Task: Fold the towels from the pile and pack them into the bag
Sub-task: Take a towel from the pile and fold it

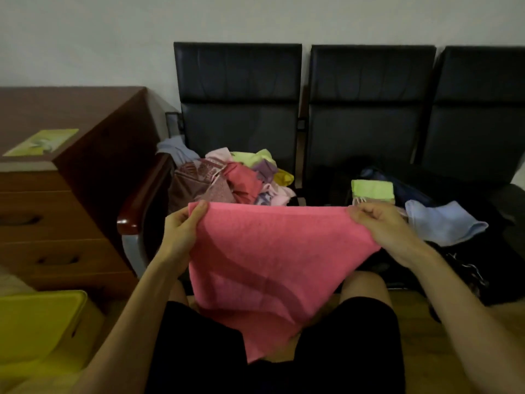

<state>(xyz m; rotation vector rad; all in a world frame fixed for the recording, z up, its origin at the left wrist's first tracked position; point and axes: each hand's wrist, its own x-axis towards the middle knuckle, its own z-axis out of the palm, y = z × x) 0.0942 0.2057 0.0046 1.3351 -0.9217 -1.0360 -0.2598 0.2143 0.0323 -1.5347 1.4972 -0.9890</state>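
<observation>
A pink towel (264, 257) hangs spread out in front of me over my knees. My left hand (181, 231) pinches its upper left corner and my right hand (383, 226) pinches its upper right corner. Behind it, a pile of crumpled towels (235, 180) in pink, green, purple and yellow lies on the left black seat. On the middle seat a dark bag (412, 191) lies open, with a folded green towel (372, 189) in it. A light blue towel (443, 223) lies over the bag's right side.
A row of black chairs (372, 109) stands against the wall. A brown wooden desk (71, 172) with drawers is at the left, with a green leaflet (42, 142) on top. A yellow bin (37, 322) sits at the lower left on the floor.
</observation>
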